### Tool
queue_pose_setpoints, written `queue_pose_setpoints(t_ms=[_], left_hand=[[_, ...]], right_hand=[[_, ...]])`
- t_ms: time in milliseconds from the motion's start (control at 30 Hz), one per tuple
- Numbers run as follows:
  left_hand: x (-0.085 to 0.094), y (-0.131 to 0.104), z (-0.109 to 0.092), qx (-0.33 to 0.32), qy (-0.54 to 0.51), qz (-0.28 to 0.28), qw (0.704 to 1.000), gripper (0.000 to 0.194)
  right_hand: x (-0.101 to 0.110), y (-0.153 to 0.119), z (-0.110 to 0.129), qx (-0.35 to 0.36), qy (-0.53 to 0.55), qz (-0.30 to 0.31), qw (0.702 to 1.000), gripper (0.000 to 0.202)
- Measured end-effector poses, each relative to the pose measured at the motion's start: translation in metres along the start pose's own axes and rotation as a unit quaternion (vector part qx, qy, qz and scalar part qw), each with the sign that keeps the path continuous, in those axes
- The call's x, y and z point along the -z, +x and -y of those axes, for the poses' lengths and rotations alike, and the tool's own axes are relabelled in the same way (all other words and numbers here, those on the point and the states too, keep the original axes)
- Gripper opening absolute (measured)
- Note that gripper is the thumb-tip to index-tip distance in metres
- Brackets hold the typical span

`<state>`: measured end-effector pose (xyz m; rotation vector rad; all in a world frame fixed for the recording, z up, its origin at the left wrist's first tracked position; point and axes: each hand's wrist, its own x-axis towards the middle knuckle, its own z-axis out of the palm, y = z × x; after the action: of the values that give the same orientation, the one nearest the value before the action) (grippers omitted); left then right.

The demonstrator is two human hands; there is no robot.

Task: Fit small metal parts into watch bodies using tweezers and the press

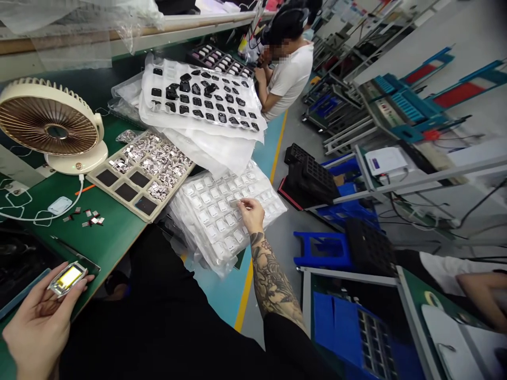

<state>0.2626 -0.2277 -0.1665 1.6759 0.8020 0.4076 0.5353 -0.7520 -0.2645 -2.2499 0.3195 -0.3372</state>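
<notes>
Head view shows a green worktop (114, 229) slanting across the left, with a cream fan (55, 126), a compartment tray (114, 197) of small metallic parts, a few loose pieces (94, 217) and tweezers (75, 248). Beyond, a white tray (170, 78) carries rows of black pieces, some heaped on top; a co-worker (293, 76) in a white shirt sits past it. On the right are a floor with a yellow line (279, 145), a blue stool (338, 253) and metal-framed benches. The left hand (41, 322), low at the near left, grips a small lit device (68, 278) between thumb and fingers. The right hand (252, 214), forearm stretched forward, is over a clear tray (202, 243) of white pieces, fingertips pinched together; whether they hold anything cannot be told.
</notes>
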Motion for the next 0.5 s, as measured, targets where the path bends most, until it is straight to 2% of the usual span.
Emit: queue_pose_setpoints(t_ms=[133, 367, 433, 500], left_hand=[[0.000, -0.001, 0.002, 0.012, -0.010, -0.006, 1.000, 0.079], [0.000, 0.000, 0.002, 0.004, -0.002, -0.009, 1.000, 0.081], [0.000, -0.001, 0.002, -0.002, 0.010, -0.008, 1.000, 0.082], [0.000, -0.001, 0.001, -0.004, 0.014, -0.002, 1.000, 0.081]], right_hand=[[-0.001, 0.000, -0.004, -0.041, 0.057, 0.034, 0.997, 0.037], [0.016, -0.018, 0.005, -0.097, 0.133, 0.169, 0.972, 0.046], [0.017, -0.021, 0.011, -0.104, 0.141, 0.178, 0.968, 0.048], [0.017, -0.022, 0.019, -0.104, 0.147, 0.163, 0.970, 0.049]])
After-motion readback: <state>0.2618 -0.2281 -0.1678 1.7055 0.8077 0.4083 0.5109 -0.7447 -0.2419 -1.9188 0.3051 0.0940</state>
